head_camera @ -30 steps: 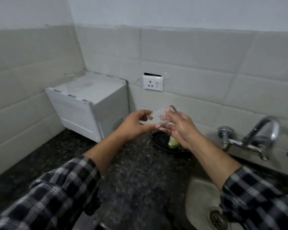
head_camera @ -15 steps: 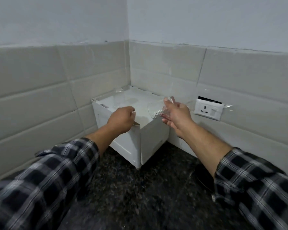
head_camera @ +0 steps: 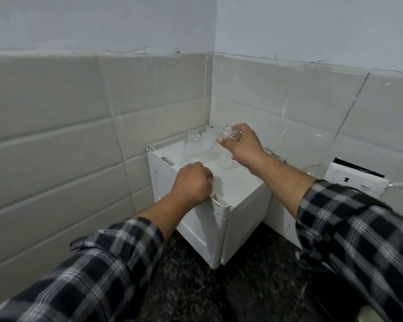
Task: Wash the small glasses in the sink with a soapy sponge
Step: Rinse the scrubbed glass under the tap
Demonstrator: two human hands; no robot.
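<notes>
My right hand grips a small clear glass by its base, upside down, its mouth on or just above the top of a white box in the corner. A second clear glass stands inverted on the box, just left of it. My left hand is curled into a fist and rests on the box's front edge, holding nothing that I can see. The sink and sponge are out of view.
Grey tiled walls meet behind the box. A white wall socket sits to the right. Dark speckled counter lies below, with a bit of something green at the bottom right corner.
My view has swung left, away from the sink and tap. My right hand carried the glass over to the box top and turned it upside down; my left hand let go and settled on the box edge.
</notes>
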